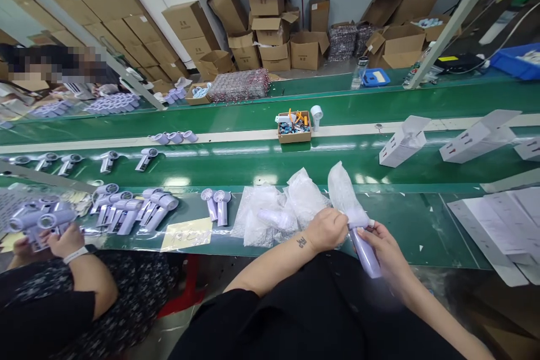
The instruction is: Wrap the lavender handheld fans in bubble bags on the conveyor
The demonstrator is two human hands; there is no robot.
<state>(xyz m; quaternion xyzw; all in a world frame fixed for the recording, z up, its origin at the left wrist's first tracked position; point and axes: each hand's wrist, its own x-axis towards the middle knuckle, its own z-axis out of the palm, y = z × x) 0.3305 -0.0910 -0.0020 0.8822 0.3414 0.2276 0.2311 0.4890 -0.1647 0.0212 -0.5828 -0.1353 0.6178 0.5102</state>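
Right in front of me, a lilac handheld fan (pixel 366 253) is partly inside a clear bubble-wrap bag (pixel 342 187), its handle sticking out toward my body. My left hand (pixel 328 229) is closed on the bag's edge beside the fan's head. On the other side, my right hand (pixel 382 242) has thumb and fingers around the fan near the top of its handle. Left of my hands lie several bubble-wrap bags (pixel 301 194), one with a lilac fan (pixel 276 218) showing through. Two bare lilac fans (pixel 221 208) lie farther left on the bench.
Beyond the bench runs a green conveyor (pixel 253 166) carrying fans at left and white boxes (pixel 403 140) at right. A small carton of parts (pixel 294 134) stands mid-line. Flat white boxes (pixel 498 225) are stacked at right. A co-worker's hands (pixel 67 242) hold fans at left.
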